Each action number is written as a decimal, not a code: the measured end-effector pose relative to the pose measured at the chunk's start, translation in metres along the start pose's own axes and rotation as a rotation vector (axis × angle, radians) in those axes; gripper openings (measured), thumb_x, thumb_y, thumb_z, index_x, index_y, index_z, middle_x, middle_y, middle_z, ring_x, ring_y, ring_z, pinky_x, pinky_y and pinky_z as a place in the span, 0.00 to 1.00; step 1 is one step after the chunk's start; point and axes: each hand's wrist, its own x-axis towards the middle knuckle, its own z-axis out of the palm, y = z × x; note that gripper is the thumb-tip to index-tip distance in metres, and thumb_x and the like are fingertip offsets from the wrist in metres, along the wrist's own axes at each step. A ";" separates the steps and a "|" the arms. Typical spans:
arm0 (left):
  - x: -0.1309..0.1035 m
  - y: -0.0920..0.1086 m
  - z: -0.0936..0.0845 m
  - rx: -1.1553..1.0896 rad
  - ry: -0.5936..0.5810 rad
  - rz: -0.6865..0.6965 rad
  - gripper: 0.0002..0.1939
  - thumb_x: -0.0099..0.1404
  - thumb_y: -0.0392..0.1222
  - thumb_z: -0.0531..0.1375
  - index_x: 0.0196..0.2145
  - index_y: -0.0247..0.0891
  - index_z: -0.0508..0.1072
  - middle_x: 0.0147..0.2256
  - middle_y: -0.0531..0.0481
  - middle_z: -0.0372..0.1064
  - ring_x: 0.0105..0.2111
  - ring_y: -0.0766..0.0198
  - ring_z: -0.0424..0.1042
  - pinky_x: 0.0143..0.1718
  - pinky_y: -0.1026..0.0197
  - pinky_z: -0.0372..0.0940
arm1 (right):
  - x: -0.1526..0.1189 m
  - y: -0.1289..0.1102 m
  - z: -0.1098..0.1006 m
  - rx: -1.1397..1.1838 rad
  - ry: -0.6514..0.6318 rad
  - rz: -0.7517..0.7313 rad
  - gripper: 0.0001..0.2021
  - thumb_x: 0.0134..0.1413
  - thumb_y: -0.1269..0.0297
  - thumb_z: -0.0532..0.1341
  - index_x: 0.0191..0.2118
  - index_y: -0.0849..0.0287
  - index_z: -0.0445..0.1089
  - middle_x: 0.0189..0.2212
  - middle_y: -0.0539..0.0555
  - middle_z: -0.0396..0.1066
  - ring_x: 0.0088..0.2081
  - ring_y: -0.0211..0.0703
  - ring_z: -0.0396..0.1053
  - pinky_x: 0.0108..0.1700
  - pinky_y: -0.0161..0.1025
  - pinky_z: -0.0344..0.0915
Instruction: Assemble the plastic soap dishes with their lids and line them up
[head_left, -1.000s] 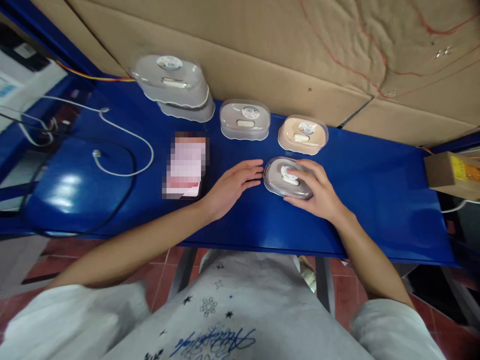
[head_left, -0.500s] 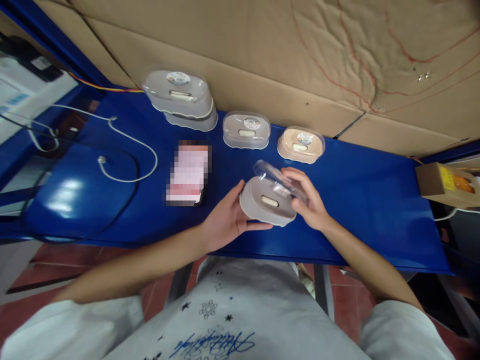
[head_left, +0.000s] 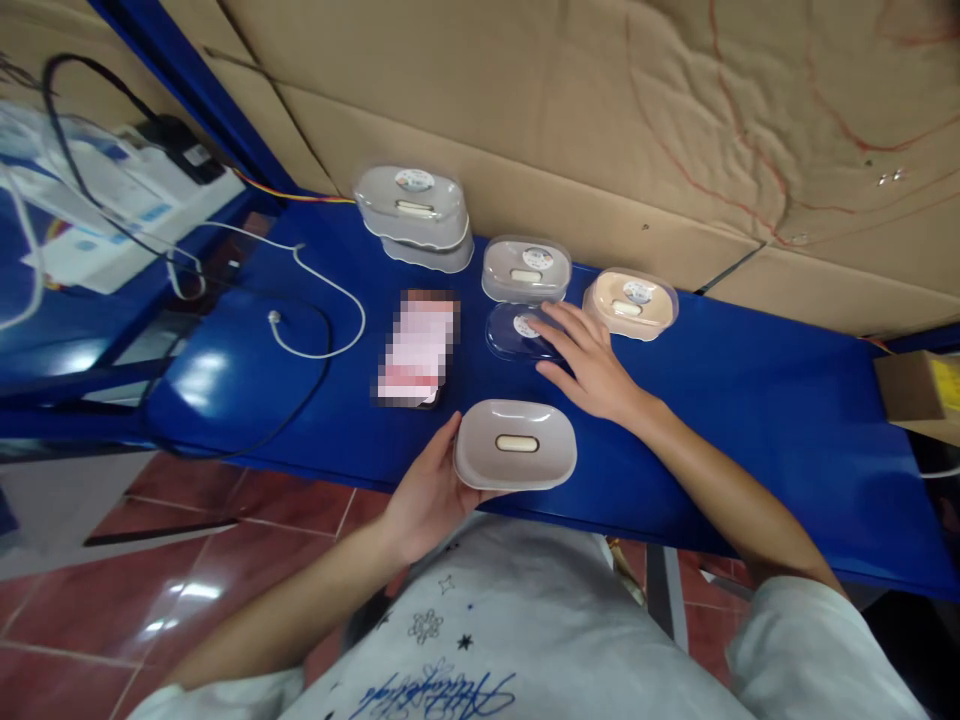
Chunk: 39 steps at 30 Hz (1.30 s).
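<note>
The blue table (head_left: 757, 400) is the biggest thing. The left hand (head_left: 427, 490) grips one end of the open gray dish (head_left: 487, 460) at the table's near edge. The right hand (head_left: 592, 360) has its fingers spread over the clear lid (head_left: 510, 345), which lies on the table between the open gray dish and the covered gray dish (head_left: 495, 285). Last, the small white bar (head_left: 517, 443) sits in the middle of the open gray dish.

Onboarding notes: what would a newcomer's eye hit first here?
The open grey oval plastic dish, front centre, in the left hand. Behind it, the right hand spreads over a clear oval plastic lid on the glossy blue table. Left of that: a pixelated pink rectangular screen.
</note>
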 end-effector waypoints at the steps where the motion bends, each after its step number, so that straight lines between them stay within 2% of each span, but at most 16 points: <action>1: 0.001 -0.001 -0.001 -0.007 -0.009 0.011 0.20 0.84 0.53 0.54 0.57 0.39 0.80 0.48 0.44 0.85 0.50 0.51 0.83 0.53 0.50 0.77 | -0.007 -0.011 -0.006 0.050 -0.020 -0.025 0.30 0.82 0.46 0.52 0.79 0.50 0.56 0.77 0.63 0.58 0.79 0.67 0.52 0.77 0.72 0.53; 3: 0.003 -0.005 -0.001 -0.009 -0.039 0.024 0.20 0.82 0.55 0.58 0.57 0.40 0.81 0.48 0.44 0.85 0.50 0.52 0.82 0.51 0.54 0.77 | -0.026 -0.035 -0.015 0.177 -0.146 -0.107 0.36 0.79 0.39 0.54 0.81 0.50 0.49 0.78 0.64 0.56 0.77 0.65 0.57 0.75 0.68 0.59; 5: 0.006 -0.010 0.002 0.002 -0.069 0.028 0.22 0.80 0.58 0.60 0.57 0.40 0.82 0.48 0.45 0.85 0.51 0.52 0.82 0.50 0.57 0.76 | -0.046 -0.058 -0.019 0.214 -0.235 -0.124 0.46 0.72 0.35 0.64 0.82 0.51 0.47 0.79 0.66 0.54 0.76 0.67 0.58 0.74 0.66 0.64; 7: 0.008 -0.016 0.008 0.010 -0.089 0.023 0.25 0.80 0.62 0.59 0.58 0.40 0.82 0.50 0.45 0.84 0.56 0.51 0.80 0.55 0.56 0.75 | -0.062 -0.073 -0.017 0.189 -0.226 -0.096 0.46 0.70 0.41 0.70 0.81 0.52 0.49 0.80 0.68 0.50 0.78 0.69 0.55 0.74 0.67 0.63; 10: 0.011 -0.023 0.021 -0.013 -0.090 0.044 0.30 0.83 0.64 0.52 0.62 0.40 0.80 0.54 0.45 0.83 0.62 0.51 0.76 0.64 0.53 0.70 | -0.077 -0.078 -0.009 0.238 -0.146 -0.072 0.42 0.72 0.46 0.69 0.79 0.54 0.52 0.79 0.70 0.49 0.79 0.68 0.51 0.75 0.68 0.62; 14: 0.013 -0.031 0.033 -0.021 -0.105 0.100 0.35 0.83 0.66 0.47 0.67 0.39 0.76 0.59 0.44 0.81 0.65 0.51 0.74 0.68 0.52 0.66 | -0.082 -0.068 -0.002 0.329 -0.031 -0.090 0.37 0.74 0.46 0.67 0.78 0.54 0.56 0.79 0.70 0.51 0.79 0.67 0.51 0.75 0.67 0.61; 18: 0.017 -0.034 0.031 0.004 -0.132 0.112 0.34 0.83 0.66 0.48 0.68 0.41 0.76 0.59 0.44 0.81 0.65 0.50 0.75 0.68 0.51 0.67 | -0.085 -0.063 -0.002 0.375 0.015 -0.108 0.36 0.75 0.45 0.65 0.77 0.52 0.56 0.78 0.68 0.54 0.78 0.67 0.55 0.75 0.67 0.61; 22: 0.019 -0.033 0.026 0.035 -0.149 0.121 0.31 0.83 0.63 0.51 0.67 0.40 0.76 0.59 0.42 0.81 0.65 0.47 0.75 0.66 0.47 0.70 | -0.087 -0.055 -0.015 0.411 0.126 0.027 0.29 0.78 0.43 0.58 0.75 0.49 0.60 0.78 0.64 0.55 0.78 0.66 0.56 0.74 0.65 0.64; 25: 0.017 -0.030 0.022 0.122 -0.150 0.122 0.28 0.82 0.61 0.55 0.64 0.39 0.78 0.57 0.40 0.82 0.63 0.42 0.77 0.63 0.43 0.74 | -0.087 -0.034 -0.032 0.252 0.137 0.080 0.31 0.75 0.43 0.62 0.75 0.47 0.60 0.77 0.65 0.58 0.77 0.70 0.57 0.73 0.69 0.63; 28: 0.016 -0.025 0.016 0.179 -0.052 0.198 0.24 0.81 0.57 0.57 0.60 0.39 0.81 0.54 0.40 0.84 0.63 0.43 0.77 0.62 0.44 0.74 | -0.090 -0.005 -0.046 0.037 0.090 0.105 0.31 0.70 0.47 0.68 0.71 0.47 0.63 0.75 0.66 0.61 0.74 0.74 0.61 0.70 0.72 0.63; 31: 0.016 -0.017 0.008 0.213 0.055 0.296 0.22 0.80 0.55 0.60 0.57 0.37 0.83 0.53 0.40 0.84 0.60 0.45 0.78 0.60 0.50 0.74 | -0.096 0.019 -0.050 -0.070 0.068 0.119 0.28 0.67 0.51 0.68 0.68 0.50 0.65 0.73 0.68 0.64 0.72 0.74 0.65 0.66 0.70 0.64; 33: 0.015 -0.010 0.002 0.277 0.072 0.384 0.23 0.77 0.55 0.65 0.60 0.38 0.81 0.51 0.42 0.84 0.56 0.48 0.80 0.55 0.55 0.75 | -0.099 0.028 -0.046 -0.122 0.058 0.109 0.27 0.66 0.53 0.68 0.66 0.52 0.66 0.72 0.69 0.65 0.71 0.75 0.66 0.66 0.70 0.63; 36: 0.013 0.003 -0.005 0.443 0.093 0.487 0.33 0.72 0.57 0.69 0.70 0.44 0.74 0.47 0.46 0.84 0.48 0.53 0.82 0.47 0.60 0.74 | -0.103 0.034 -0.040 -0.163 0.038 0.108 0.26 0.65 0.56 0.67 0.65 0.53 0.67 0.72 0.70 0.65 0.71 0.76 0.65 0.66 0.71 0.62; 37: 0.012 0.007 -0.006 0.512 0.113 0.516 0.35 0.72 0.57 0.70 0.71 0.45 0.72 0.48 0.46 0.83 0.49 0.53 0.81 0.48 0.60 0.73 | -0.104 0.036 -0.040 -0.169 0.034 0.114 0.27 0.64 0.57 0.67 0.66 0.54 0.67 0.73 0.70 0.64 0.72 0.76 0.64 0.67 0.72 0.62; 39: 0.011 0.011 -0.009 0.681 0.164 0.600 0.36 0.72 0.56 0.70 0.72 0.45 0.71 0.56 0.44 0.80 0.56 0.51 0.78 0.56 0.58 0.71 | -0.106 0.038 -0.040 -0.175 0.037 0.129 0.28 0.64 0.59 0.66 0.67 0.53 0.66 0.75 0.69 0.61 0.74 0.76 0.61 0.69 0.73 0.60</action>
